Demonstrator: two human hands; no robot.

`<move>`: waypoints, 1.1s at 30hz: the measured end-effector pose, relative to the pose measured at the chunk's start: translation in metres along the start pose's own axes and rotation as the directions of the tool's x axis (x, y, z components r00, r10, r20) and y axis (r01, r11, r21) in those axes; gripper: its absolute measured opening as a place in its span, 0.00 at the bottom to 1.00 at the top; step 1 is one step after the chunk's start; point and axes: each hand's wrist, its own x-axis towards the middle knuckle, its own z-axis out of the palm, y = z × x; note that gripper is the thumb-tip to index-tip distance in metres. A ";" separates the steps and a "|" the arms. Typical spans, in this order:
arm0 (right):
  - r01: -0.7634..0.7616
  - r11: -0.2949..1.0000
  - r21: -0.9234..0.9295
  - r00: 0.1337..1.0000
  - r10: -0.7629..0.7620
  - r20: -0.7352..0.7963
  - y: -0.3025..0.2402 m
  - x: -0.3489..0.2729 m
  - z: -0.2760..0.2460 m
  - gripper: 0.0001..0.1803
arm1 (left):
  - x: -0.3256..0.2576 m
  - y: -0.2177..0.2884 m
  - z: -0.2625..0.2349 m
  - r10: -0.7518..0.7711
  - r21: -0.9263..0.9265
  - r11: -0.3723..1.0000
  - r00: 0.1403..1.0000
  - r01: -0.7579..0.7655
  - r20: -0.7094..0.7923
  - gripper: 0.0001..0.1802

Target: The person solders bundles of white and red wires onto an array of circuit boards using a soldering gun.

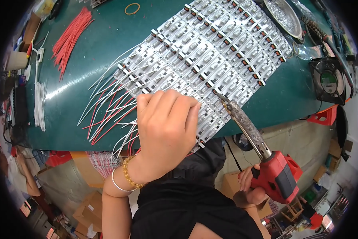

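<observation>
My left hand (167,119) is closed above the near left part of a panel of white circuit boards (210,44). Its fingertips point down and away, so whatever they pinch, if anything, is hidden. My right hand (252,187) grips a red and black soldering iron (280,177) at the lower right. The iron's dark tip (220,96) is over the panel's near edge, to the right of my left hand; I cannot tell whether it touches a board. White wires (103,79) and red wires (103,123) stick out from the panel's left side.
A bundle of red wires (73,36) and a bundle of white wires (40,105) lie on the green table (119,36). At the right are a metal dish (282,18), a coiled iron stand (314,28) and a black fan (326,79). A rubber band (132,8) lies at the back.
</observation>
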 end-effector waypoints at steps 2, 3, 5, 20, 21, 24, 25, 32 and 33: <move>-0.015 1.000 -0.001 0.998 0.015 -0.056 -0.001 -0.002 0.003 0.47 | -0.002 -0.002 -0.001 0.030 -0.036 0.999 1.000 -0.030 -0.011 0.07; -0.010 1.000 0.000 0.998 0.010 -0.060 -0.002 -0.003 0.004 0.47 | -0.002 -0.003 -0.003 0.036 -0.035 0.999 0.999 -0.037 -0.012 0.07; -0.031 1.000 -0.001 0.992 0.030 -0.122 -0.003 -0.005 0.005 0.46 | -0.004 -0.005 -0.008 0.055 -0.071 0.996 0.998 -0.054 0.013 0.09; 0.026 0.997 0.070 0.998 -0.021 -0.066 0.005 -0.014 -0.005 0.49 | -0.006 0.018 0.000 -0.074 -0.152 0.985 0.995 0.085 0.073 0.07; 0.021 0.997 0.070 0.998 -0.017 -0.066 0.007 -0.016 -0.007 0.49 | -0.006 0.017 0.003 -0.018 -0.060 0.998 0.999 0.021 0.042 0.07; 0.011 0.999 0.047 0.998 -0.008 -0.061 0.010 -0.017 -0.009 0.50 | -0.008 0.015 0.009 0.031 0.041 0.999 0.999 -0.031 0.010 0.07; 0.002 0.999 0.041 0.998 0.001 -0.058 0.010 -0.017 -0.009 0.50 | -0.009 0.015 0.010 0.020 0.053 0.998 1.000 -0.020 -0.001 0.07; -0.266 0.964 0.019 0.956 0.267 -0.120 -0.005 -0.013 -0.009 0.37 | -0.005 0.011 0.004 -0.001 0.058 0.998 0.999 -0.001 0.038 0.08; -0.268 0.963 0.018 0.956 0.269 -0.119 -0.004 -0.013 -0.009 0.37 | -0.004 0.010 0.003 0.001 0.047 0.999 0.999 -0.003 0.047 0.08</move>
